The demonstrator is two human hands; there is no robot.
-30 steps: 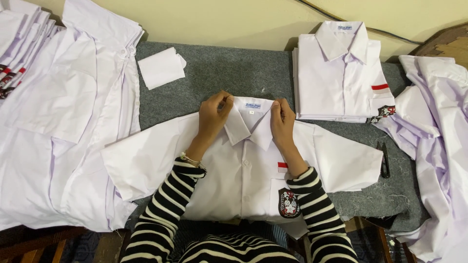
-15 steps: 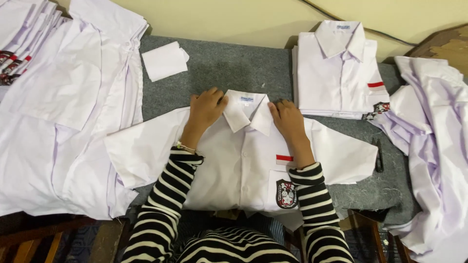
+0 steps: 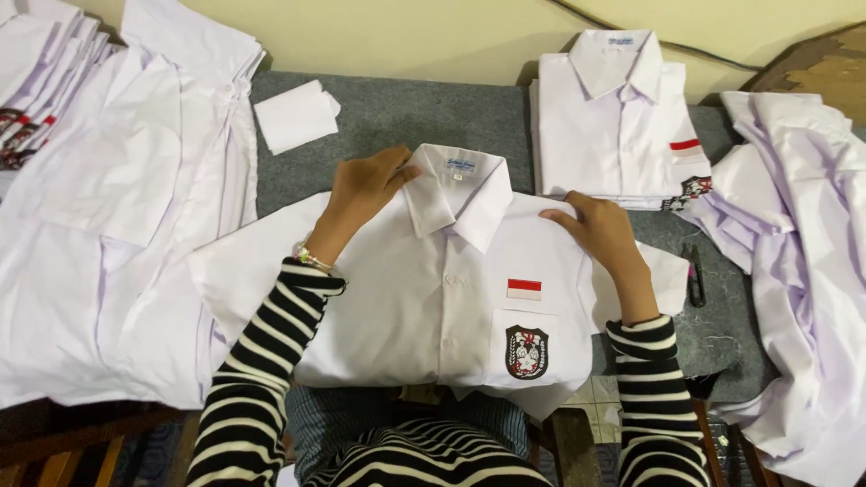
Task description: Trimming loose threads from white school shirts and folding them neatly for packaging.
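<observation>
A white short-sleeved shirt (image 3: 424, 298) lies front up on the grey table (image 3: 397, 113), collar away from me, with a red-and-white patch and a dark crest on its pocket. My left hand (image 3: 365, 189) grips the collar's left side at the shoulder. My right hand (image 3: 600, 234) presses flat on the shirt's right shoulder, fingers spread. Both sleeves of my top are black-and-white striped.
A stack of folded white shirts (image 3: 618, 126) sits at the back right. Loose white shirts (image 3: 803, 261) are heaped at the right, and more shirts (image 3: 108, 207) cover the left. A small folded white cloth (image 3: 296, 114) lies at the back left. Small black snips (image 3: 696, 275) lie right of the shirt.
Both hands have moved apart from the collar's middle: the left stays at the collar's left edge, the right has slid out onto the right shoulder. The right sleeve looks drawn in.
</observation>
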